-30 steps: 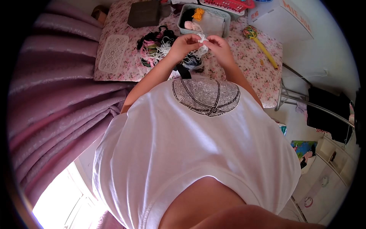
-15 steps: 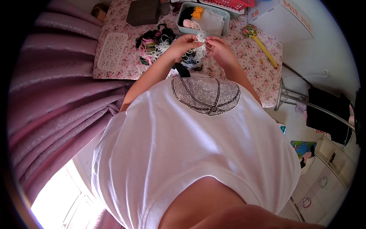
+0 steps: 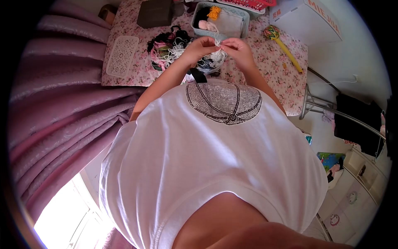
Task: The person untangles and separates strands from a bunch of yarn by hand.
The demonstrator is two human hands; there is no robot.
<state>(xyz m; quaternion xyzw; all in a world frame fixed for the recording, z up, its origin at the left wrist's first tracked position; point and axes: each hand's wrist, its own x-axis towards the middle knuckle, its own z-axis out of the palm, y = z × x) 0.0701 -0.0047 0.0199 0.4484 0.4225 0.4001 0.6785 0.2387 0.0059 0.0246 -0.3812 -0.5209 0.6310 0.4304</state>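
Note:
White yarn (image 3: 216, 58) hangs in loose loops between my two hands, above the flowered tablecloth. My left hand (image 3: 202, 48) pinches the yarn from the left side, thumb against fingers. From the right, my right hand (image 3: 236, 49) also pinches it, its fingertips close to those of the left. Under and beside my left hand lies a tangled heap of yarn (image 3: 161, 52) in black, pink, green and white. Part of the heap is hidden behind my left hand and forearm.
Beyond my hands stands a light blue basket (image 3: 194, 27) with orange, pink and black yarn. A white lace-patterned tray (image 3: 122, 56) lies at left, a dark box (image 3: 154, 14) behind it. At right are a yellow-handled stick (image 3: 289, 54) and a white carton (image 3: 304, 23).
My right hand has turned and come slightly closer to the left. The bunched white yarn above my fingertips has dropped lower, and its loops now hang below them.

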